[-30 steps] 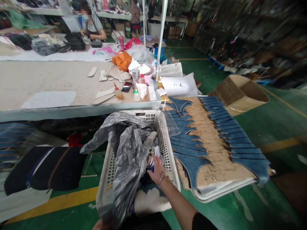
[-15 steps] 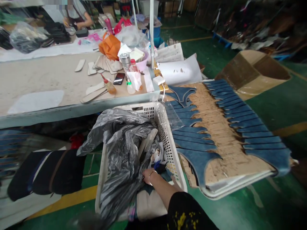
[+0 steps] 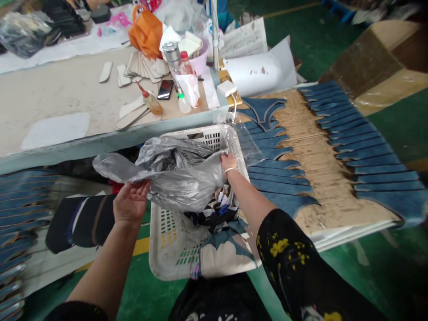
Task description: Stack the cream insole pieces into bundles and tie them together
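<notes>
A grey plastic bag [image 3: 187, 185] is stretched between my hands above a white perforated basket [image 3: 163, 263]. My right hand [image 3: 229, 164], with a bracelet at the wrist, grips the bag's right end near the basket's right wall. At the bag's left side, my left hand [image 3: 132, 200] has its palm up, and its fingertips pinch the bag's edge. Below the bag, dark, white and blue scraps [image 3: 222, 207] lie in the basket. A beige and blue-grey piece [image 3: 227, 254] covers the basket's near right corner.
Behind the basket stands a worktable [image 3: 67, 102] with a phone [image 3: 165, 89], bottles, an orange bag [image 3: 146, 33] and pale cut pieces. Blue cut pieces [image 3: 277, 178] lie in rows on cardboard at the right. A dark roll [image 3: 83, 220] sits at the left.
My left hand has come into view at the bag's left side. My right hand has risen from inside the basket, and the bag is lifted and stretched, uncovering the basket's near left part.
</notes>
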{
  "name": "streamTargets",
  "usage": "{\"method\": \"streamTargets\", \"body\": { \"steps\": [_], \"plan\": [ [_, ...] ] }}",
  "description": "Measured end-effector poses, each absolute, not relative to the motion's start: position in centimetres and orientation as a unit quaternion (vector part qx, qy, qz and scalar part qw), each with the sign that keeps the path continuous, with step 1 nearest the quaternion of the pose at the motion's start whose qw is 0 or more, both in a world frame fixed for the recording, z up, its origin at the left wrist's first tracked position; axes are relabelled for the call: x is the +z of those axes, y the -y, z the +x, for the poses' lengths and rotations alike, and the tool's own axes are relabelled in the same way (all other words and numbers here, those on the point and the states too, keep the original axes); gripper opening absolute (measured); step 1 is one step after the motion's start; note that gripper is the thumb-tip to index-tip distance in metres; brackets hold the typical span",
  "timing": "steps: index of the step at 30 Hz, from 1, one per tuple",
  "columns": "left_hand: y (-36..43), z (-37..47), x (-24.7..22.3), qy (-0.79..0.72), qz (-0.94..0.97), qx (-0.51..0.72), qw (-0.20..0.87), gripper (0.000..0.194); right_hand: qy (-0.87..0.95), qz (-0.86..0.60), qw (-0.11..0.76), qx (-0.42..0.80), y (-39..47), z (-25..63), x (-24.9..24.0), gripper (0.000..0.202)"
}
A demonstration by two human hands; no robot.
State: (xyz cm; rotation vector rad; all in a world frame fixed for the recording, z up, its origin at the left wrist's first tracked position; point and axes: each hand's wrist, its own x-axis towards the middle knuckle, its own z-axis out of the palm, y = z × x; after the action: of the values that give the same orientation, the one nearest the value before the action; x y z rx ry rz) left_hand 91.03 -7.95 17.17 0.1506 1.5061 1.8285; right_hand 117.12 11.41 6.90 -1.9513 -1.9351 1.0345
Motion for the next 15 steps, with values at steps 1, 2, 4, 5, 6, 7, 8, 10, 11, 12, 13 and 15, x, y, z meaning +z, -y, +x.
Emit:
{"method": "streamTargets", "body": {
  "steps": [1,2,4,5,6,7,8,10,11,12,13,15],
  "plan": [
    [7.5,91.3,17.1,-0.601,0.060,0.712,0.359,0.012,0.656,-0.664,0.099,0.345,-12.7,116.8,7.3,0.045],
    [7.5,91.7,16.7,-0.622,0.051,0.700,0.347,0.014,0.660,-0.665,0.092,0.338,-13.5,116.5,7.6,0.048],
    [9.2,93.2,14.9,-0.677,0.003,0.651,0.344,0.013,0.670,-0.665,0.076,0.321,-13.5,116.7,7.9,0.046],
    [10.7,94.2,13.6,-0.698,-0.028,0.619,0.359,0.010,0.674,-0.667,0.062,0.311,-12.6,117.1,7.8,0.046],
    [12.5,95.5,12.1,-0.714,-0.056,0.584,0.381,0.007,0.679,-0.667,0.043,0.303,-11.2,117.6,7.6,0.050],
    [14.6,96.9,10.7,-0.728,-0.085,0.540,0.415,0.008,0.683,-0.668,0.021,0.296,-9.2,118.3,7.3,0.057],
    [16.6,98.4,9.3,-0.736,-0.113,0.487,0.456,0.010,0.688,-0.663,-0.007,0.294,-6.7,119.0,6.8,0.057],
    [20.2,101.0,6.9,-0.730,-0.150,0.380,0.548,0.014,0.707,-0.630,-0.071,0.313,-1.0,120.3,5.5,0.041],
    [21.4,102.0,6.1,-0.720,-0.157,0.342,0.583,0.018,0.721,-0.600,-0.101,0.331,1.9,120.7,4.7,0.033],
    [22.0,102.6,5.4,-0.709,-0.156,0.319,0.609,0.023,0.739,-0.561,-0.126,0.351,4.7,121.0,3.9,0.028],
    [22.2,103.0,4.8,-0.700,-0.149,0.309,0.626,0.028,0.759,-0.516,-0.145,0.371,7.2,120.9,3.0,0.024],
    [20.9,102.7,3.8,-0.690,-0.125,0.325,0.634,0.032,0.792,-0.424,-0.163,0.409,10.9,120.0,1.3,0.027]
  ]
}}
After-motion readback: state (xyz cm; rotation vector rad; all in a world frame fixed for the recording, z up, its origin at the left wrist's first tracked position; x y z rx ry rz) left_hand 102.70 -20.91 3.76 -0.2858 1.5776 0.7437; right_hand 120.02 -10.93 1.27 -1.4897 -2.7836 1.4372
